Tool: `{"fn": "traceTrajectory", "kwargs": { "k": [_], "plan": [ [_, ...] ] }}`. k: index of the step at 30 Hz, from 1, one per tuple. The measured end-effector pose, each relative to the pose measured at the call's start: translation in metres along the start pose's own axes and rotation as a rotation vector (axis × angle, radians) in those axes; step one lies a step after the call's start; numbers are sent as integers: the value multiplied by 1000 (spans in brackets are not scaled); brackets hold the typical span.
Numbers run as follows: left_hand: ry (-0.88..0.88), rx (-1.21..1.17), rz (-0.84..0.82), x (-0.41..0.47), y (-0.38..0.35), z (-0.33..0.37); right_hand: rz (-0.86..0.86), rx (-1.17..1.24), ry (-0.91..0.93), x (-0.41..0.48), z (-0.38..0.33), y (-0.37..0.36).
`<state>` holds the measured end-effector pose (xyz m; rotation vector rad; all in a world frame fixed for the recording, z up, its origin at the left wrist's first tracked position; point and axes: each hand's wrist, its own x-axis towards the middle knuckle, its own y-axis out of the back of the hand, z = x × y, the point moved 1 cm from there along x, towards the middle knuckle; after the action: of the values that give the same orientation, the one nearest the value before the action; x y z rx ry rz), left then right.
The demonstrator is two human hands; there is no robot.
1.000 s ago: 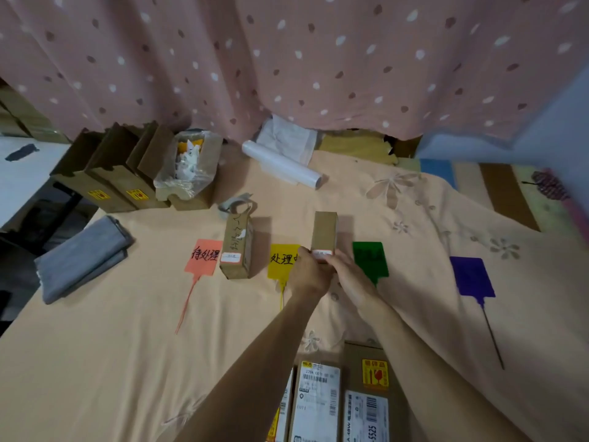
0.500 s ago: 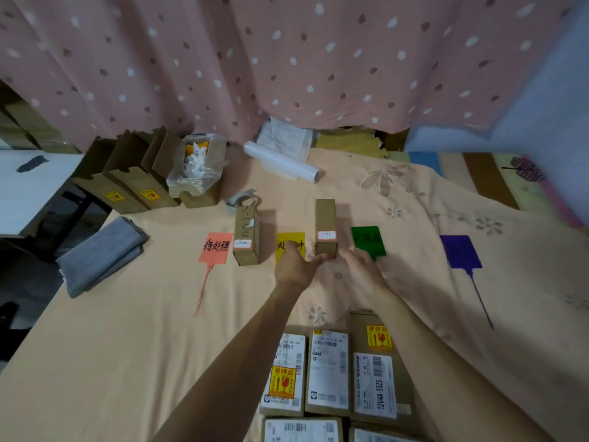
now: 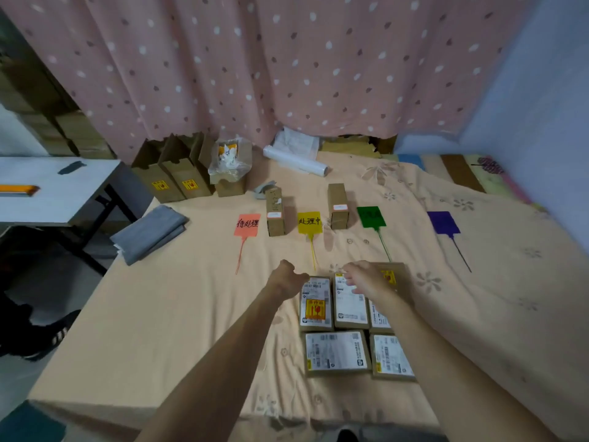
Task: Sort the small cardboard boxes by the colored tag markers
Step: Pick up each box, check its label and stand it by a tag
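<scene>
Curled, empty left hand [image 3: 288,277]; right hand [image 3: 366,278] loosely spread above boxes [image 3: 350,309]; bag [image 3: 230,161] in carton [image 3: 231,187].

Four markers face you on a peach bedspread [image 3: 159,314] printed with pale flowers: a coral tag [image 3: 247,224] and a yellow tag [image 3: 309,222], both lettered in black, then a green tag [image 3: 371,217] and a purple tag [image 3: 443,222]. The left upright box [image 3: 275,218] and the right upright box [image 3: 338,199] are plain brown with small white labels. Nearer you, the flat boxes [image 3: 334,354] are brown under white printed labels; one bears a yellow-and-red sticker [image 3: 315,309]. Your backdrop is a pink curtain [image 3: 287,59] dotted white and brown, a pale blue wall [image 3: 526,90], and a grey folded cloth [image 3: 149,231].
</scene>
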<state>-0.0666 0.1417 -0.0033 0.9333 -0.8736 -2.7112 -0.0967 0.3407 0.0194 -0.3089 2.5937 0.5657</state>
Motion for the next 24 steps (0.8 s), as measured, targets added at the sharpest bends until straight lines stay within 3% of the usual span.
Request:
{"fn": "traceTrajectory", "kwargs": {
  "k": [8,16,20,24],
  "plan": [
    [-25,-32,-89,-35,-16,-58,-33,-68,-45,-61,44,-39],
    [16,-3,-116,-52,-40,-80,-106,-104,-76,-65,59,-67],
    [66,-72,-142,-46,-57,-92,-131,-82,-111,-57,64,-76],
    [144,-315,-75,-40,-78,-101,-88,90,-160,-49,65,-88]
  ]
}}
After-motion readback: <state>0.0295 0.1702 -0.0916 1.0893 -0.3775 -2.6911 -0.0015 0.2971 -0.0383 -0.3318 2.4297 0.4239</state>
